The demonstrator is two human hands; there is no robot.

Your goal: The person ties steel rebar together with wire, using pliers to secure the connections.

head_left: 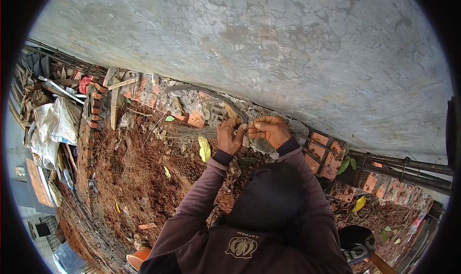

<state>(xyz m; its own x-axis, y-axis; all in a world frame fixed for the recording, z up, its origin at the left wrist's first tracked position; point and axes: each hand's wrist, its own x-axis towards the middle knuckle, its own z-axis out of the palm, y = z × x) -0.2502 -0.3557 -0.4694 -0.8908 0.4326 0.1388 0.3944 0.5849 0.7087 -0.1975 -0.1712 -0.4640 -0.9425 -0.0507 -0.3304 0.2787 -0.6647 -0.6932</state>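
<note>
A bundle of thin grey tie wire (229, 101) lies bent in a loop along the rough masonry ledge, its loose strands trailing left. My left hand (230, 136) is closed on the bundle at its bend, thumb and fingers pressed together. Close beside it, my right hand (270, 131) pinches at the same bend with curled fingers; the strand between its fingertips is too fine to make out clearly. Both forearms are in dark brownish sleeves. A dark rounded shape (269, 197) covers the ground below the wrists.
A grey cracked wall (269, 48) rises behind the ledge. Steel rebar (403, 168) runs along its foot at right, near exposed bricks (322, 151). Reddish soil (139, 178) with leaves spreads at left. Beyond stand a brick edge (95, 110) and white sacks (55, 125). A wooden handle (382, 263) lies lower right.
</note>
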